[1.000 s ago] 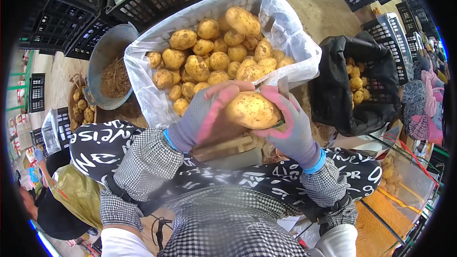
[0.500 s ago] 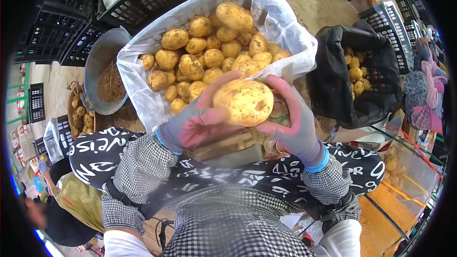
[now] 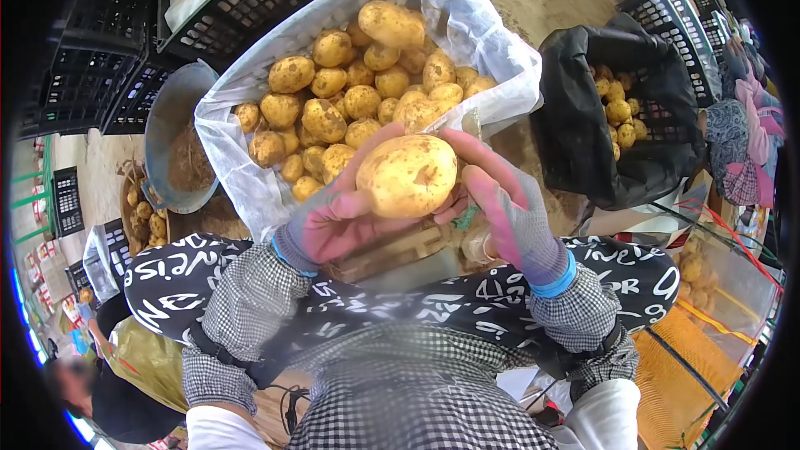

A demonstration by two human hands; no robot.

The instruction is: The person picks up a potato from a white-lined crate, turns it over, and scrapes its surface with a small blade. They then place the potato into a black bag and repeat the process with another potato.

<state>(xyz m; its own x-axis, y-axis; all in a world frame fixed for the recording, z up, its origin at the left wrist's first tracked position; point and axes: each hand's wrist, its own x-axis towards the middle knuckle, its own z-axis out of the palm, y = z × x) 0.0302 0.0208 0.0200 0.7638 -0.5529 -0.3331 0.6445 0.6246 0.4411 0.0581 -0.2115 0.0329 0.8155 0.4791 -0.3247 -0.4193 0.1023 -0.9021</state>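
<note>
A large yellow potato (image 3: 407, 176) with brown dirt marks is held up between my two gloved hands. My left hand (image 3: 337, 215), in a pink and grey glove, grips its left side. On its right side, my right hand (image 3: 508, 208) has its fingers curved against the potato, and a bit of something green shows by the palm. Just beyond my hands stands a crate lined with white sheeting (image 3: 242, 175), filled with several potatoes (image 3: 323, 120). Some of its near contents are hidden behind the held potato.
A blue-grey tub (image 3: 158, 137) with brown dirt stands left of the lined crate. On the right is a black-lined crate (image 3: 567, 117) with smaller potatoes. Black crates (image 3: 258, 8) stand at the upper left. People sit at the far right and lower left.
The held potato has shifted slightly left in view and turned, showing a dark scarred patch. My right fingers have moved closer together along its side. The surroundings have shifted slightly in view.
</note>
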